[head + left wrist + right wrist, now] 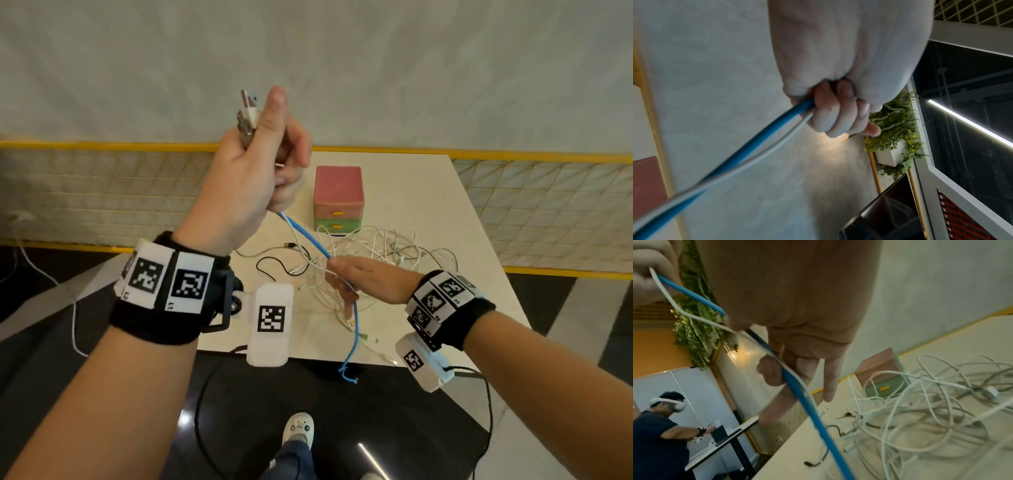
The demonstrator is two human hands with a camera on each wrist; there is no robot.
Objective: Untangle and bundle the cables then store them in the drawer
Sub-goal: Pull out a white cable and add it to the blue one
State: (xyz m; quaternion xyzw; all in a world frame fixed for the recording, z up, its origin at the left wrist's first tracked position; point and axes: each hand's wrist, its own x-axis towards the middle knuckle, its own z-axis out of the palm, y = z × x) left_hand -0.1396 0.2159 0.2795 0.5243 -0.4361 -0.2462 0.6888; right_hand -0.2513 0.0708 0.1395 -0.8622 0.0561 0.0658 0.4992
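My left hand [274,171] is raised above the table and grips a blue cable [305,236] and a thin white cable [292,229]; their USB plugs [248,109] stick out above the fist. In the left wrist view the curled fingers [838,110] close round the blue cable [756,142] and the white cable [766,152]. Lower down, my right hand [342,277] pinches the same blue cable [809,407], whose tail hangs past the table's front edge. A tangle of white cables [376,250] lies on the table. Behind it stands the small drawer unit [337,198], pink above green, drawers closed.
A thin black cable [274,263] lies left of the tangle on the white table [462,240]. Beyond the table is a grey wall with a yellow-edged mesh barrier [102,192]. Another person [659,426] works at a desk far left in the right wrist view.
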